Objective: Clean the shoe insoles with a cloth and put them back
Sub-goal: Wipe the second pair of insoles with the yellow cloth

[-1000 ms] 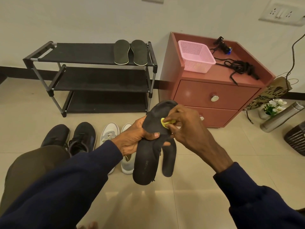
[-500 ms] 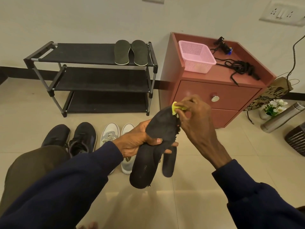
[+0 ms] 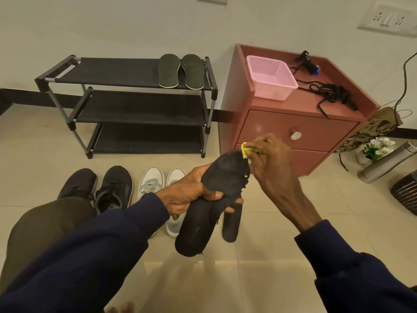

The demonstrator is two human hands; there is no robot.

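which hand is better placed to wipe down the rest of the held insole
Right: the right hand pinches the yellow cloth at the toe end of the black insole. The left hand grips its middle, steadying it.

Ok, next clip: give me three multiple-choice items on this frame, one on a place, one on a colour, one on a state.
1. Where do the green insoles lie?
A) on the top shelf of the rack
B) in the basket
C) on the floor

2. What colour is the cloth?
A) white
B) yellow
C) blue

3. What is the left hand doing?
A) resting open on the floor
B) holding a shoe
C) gripping the black insole

Answers:
1 A: both lie side by side on the top shelf.
2 B: yellow shows between the fingers of the right hand.
3 C: its fingers and thumb curl round the insole's middle.
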